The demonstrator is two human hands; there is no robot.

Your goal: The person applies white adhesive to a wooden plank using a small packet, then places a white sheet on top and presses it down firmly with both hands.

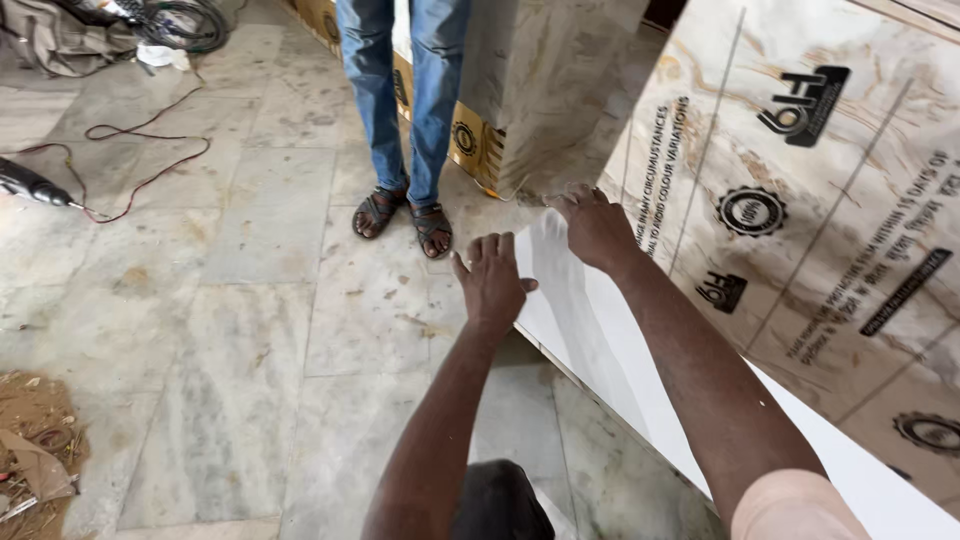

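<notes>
Seemingly both hands [490,280] [592,226] peel printed film [800,200] off white board [590,320].

Standing person [404,100] cut off above thighs; board [800,250] overruns frame.

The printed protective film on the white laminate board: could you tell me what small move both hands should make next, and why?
Probably pull the printed protective film a little further back. The right hand pinches its lifted edge, the left hand steadies the white laminate board at its corner, and only a strip of white is bared.
</notes>
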